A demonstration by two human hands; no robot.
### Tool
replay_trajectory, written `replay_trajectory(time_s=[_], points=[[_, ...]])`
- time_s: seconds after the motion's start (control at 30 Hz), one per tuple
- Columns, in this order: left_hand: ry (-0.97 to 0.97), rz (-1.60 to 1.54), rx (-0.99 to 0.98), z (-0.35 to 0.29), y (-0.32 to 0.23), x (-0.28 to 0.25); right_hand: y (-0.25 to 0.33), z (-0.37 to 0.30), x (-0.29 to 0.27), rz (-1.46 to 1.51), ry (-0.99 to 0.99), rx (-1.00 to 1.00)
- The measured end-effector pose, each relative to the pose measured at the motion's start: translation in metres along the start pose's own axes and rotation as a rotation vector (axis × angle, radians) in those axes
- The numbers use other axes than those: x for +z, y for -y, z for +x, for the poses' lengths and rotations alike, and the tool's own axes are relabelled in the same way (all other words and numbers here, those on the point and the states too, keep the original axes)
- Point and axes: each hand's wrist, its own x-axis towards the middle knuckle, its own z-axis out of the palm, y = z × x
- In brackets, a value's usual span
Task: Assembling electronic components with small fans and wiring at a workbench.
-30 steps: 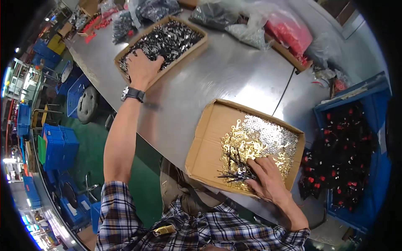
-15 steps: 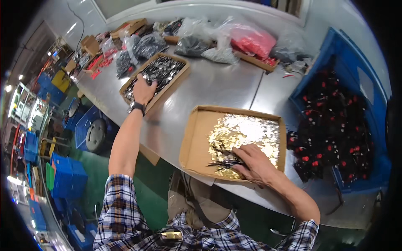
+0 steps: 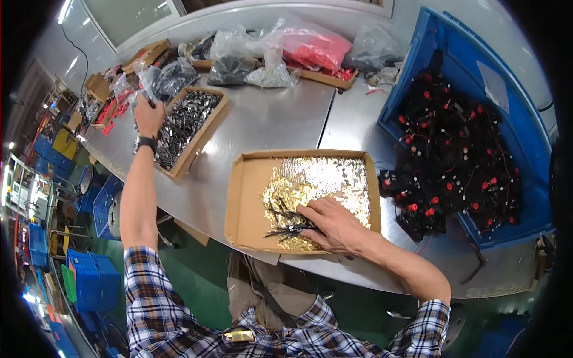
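Observation:
My right hand [image 3: 335, 228] rests palm down in the nearer cardboard tray [image 3: 248, 230], its thumb and fingers closed round a bunch of thin black strips [image 3: 291, 230]. More black strips stick out ahead of its fingertips. Small flat gold pieces [image 3: 277, 190] and silver pieces [image 3: 334, 174] lie spread under and beyond it. My left hand [image 3: 149, 119], with a black wristband, reaches out at the left side of a second cardboard tray [image 3: 203, 132] full of dark metal pieces [image 3: 179, 128]. Its fingers are bent about something dark that I cannot make out.
Plastic bags of parts [image 3: 230, 62], one holding pink-red pieces [image 3: 313, 51], line the back of the metal table [image 3: 268, 119]. At the right a tilted blue crate [image 3: 412, 65] spills black parts with red caps [image 3: 444, 155]. Blue bins [image 3: 92, 277] stand on the floor at left.
My left hand has gone from inside the far tray to its outer left side. My right hand stays on the black strips. The view has shifted, so the table's things sit further left.

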Motion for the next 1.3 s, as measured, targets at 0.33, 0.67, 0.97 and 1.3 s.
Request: replay_trajectory(time_s=[0.33,0.67,0.97,1.3], points=[[0.008,-0.051,0.085,0.023,-0.061,-0.044,-0.006,0.004,0.000,0.021,-0.025,-0.002],[0.098,-0.410,0.115,-0.040,-0.173,-0.114,-0.001,0.000,0.002,0.008,-0.003,0.025],[0.472,-0.678,-0.178,-0.196,-0.266,-0.126,-0.002,0.002,0.001,-0.010,-0.002,0.044],[0.752,-0.426,0.183,-0.205,-0.239,-0.111,-0.010,-0.004,0.004,-0.018,0.004,-0.006]])
